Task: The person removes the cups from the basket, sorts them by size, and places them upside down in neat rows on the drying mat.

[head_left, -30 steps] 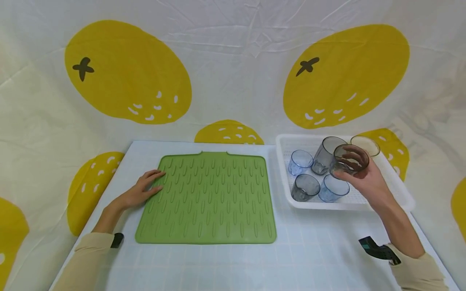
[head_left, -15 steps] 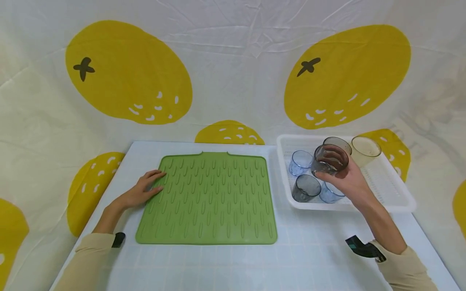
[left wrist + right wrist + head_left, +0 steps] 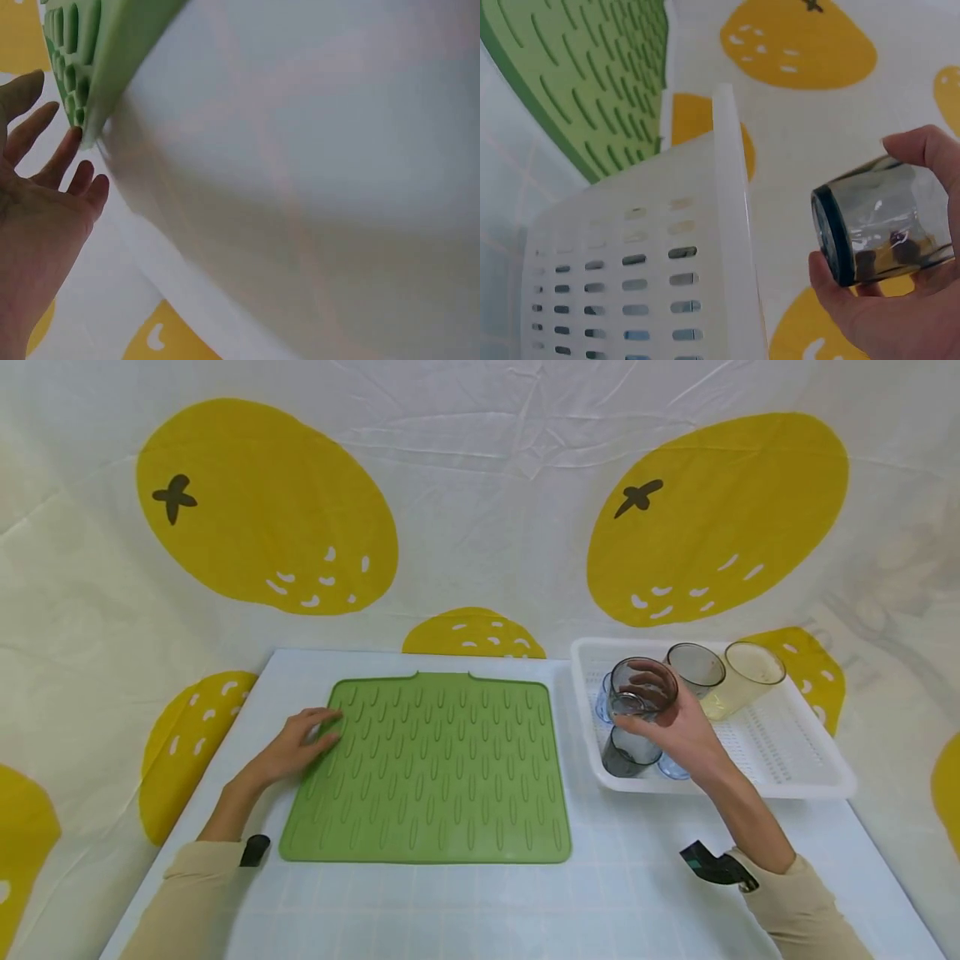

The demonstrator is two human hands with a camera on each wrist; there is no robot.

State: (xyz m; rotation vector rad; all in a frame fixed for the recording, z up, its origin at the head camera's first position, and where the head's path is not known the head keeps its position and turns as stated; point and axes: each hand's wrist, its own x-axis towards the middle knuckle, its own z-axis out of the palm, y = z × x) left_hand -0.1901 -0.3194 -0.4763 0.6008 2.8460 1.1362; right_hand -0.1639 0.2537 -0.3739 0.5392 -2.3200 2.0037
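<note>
My right hand (image 3: 693,735) grips a smoky grey drinking glass (image 3: 632,697) over the left part of a white plastic basket (image 3: 720,791). In the right wrist view the glass (image 3: 877,217) lies between thumb and fingers, its dark thick base facing left, clear of the basket wall (image 3: 630,270). My left hand (image 3: 291,750) is at the left edge of a green ridged drying mat (image 3: 450,768), fingers loosely spread. Seen from the left wrist, the fingertips are right at the mat's corner (image 3: 105,60).
Inside the basket stand another grey glass (image 3: 626,756), a blue glass (image 3: 602,700) and a second blue one (image 3: 673,767), both partly hidden, a taller grey glass (image 3: 696,670) and a yellowish glass (image 3: 738,681). Behind the table (image 3: 420,906) hangs a fruit-patterned sheet (image 3: 487,527).
My right hand has carried the grey glass leftward across the basket, uncovering the taller grey and yellowish glasses and covering the left blue one. My left hand has shifted slightly at the mat's edge.
</note>
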